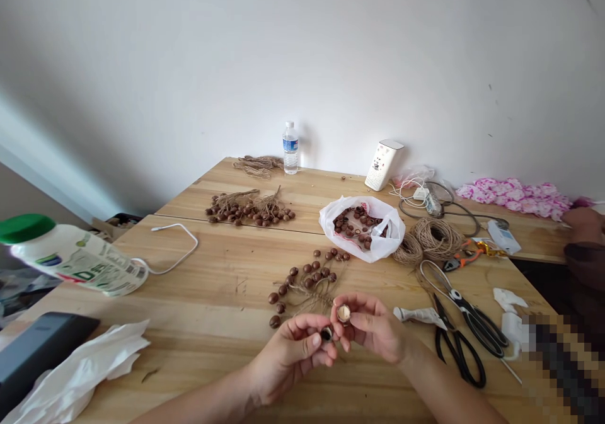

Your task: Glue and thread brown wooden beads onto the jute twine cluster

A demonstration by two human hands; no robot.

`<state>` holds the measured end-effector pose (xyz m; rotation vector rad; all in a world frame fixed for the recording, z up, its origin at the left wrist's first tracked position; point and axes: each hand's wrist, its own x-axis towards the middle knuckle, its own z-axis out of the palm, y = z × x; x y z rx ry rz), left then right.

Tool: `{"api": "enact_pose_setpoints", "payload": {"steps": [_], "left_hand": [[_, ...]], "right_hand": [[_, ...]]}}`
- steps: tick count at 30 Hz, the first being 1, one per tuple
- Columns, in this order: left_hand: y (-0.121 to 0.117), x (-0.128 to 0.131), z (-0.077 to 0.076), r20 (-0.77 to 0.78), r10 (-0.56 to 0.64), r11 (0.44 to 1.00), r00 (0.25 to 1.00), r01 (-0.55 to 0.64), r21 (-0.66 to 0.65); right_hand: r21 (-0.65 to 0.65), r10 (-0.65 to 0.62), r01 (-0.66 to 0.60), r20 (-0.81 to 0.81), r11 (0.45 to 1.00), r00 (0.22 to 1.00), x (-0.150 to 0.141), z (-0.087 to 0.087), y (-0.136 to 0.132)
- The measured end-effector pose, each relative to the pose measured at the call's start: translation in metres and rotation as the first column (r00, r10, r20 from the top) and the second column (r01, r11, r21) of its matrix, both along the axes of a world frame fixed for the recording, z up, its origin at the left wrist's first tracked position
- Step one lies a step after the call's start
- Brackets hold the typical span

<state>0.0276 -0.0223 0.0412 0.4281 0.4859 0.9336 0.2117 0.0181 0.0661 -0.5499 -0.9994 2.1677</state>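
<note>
Between its thumb and fingers, my left hand (pixel 297 351) pinches a nutshell half (pixel 326 334) whose hollow looks dark. Close beside it, my right hand (pixel 373 326) grips another nutshell half (pixel 343 313) with a pale inside facing me. The fingers of both hands nearly touch. Just beyond them lies a loose cluster of round brown nuts (pixel 309 283) with twine strands among them. Farther off stands a white plastic bag (pixel 392 244), open at the top, with brown nuts and shells inside.
Bundled nuts on twine (pixel 250 210) lie behind. To the right are twine rolls (pixel 437 238), orange-handled pliers (pixel 460 259), two pairs of scissors (pixel 460 345) and a glue tube (pixel 420 315). A large green-capped bottle (pixel 80 257) stands left; a water bottle (pixel 290 150) is by the wall.
</note>
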Motion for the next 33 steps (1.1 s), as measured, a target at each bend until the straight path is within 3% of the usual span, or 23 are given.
{"api": "enact_pose_setpoints", "payload": {"steps": [12, 25, 33], "left_hand": [[0.0, -0.0012, -0.0029, -0.007, -0.043, 0.999, 0.999, 0.043, -0.004], [-0.0001, -0.0014, 0.0006, 0.002, -0.048, 0.998, 0.999, 0.048, -0.037], [0.0002, -0.0014, -0.0043, -0.018, -0.039, 0.998, 0.999, 0.039, -0.04]], "right_hand": [[0.033, 0.024, -0.025, 0.022, 0.999, 0.999, 0.0034, 0.0073, 0.0025], [0.065, -0.01, 0.008, 0.037, 0.998, 0.999, 0.0058, 0.0015, 0.0049], [0.208, -0.072, 0.042, 0.135, 0.977, 0.988, 0.006, 0.002, 0.0031]]}}
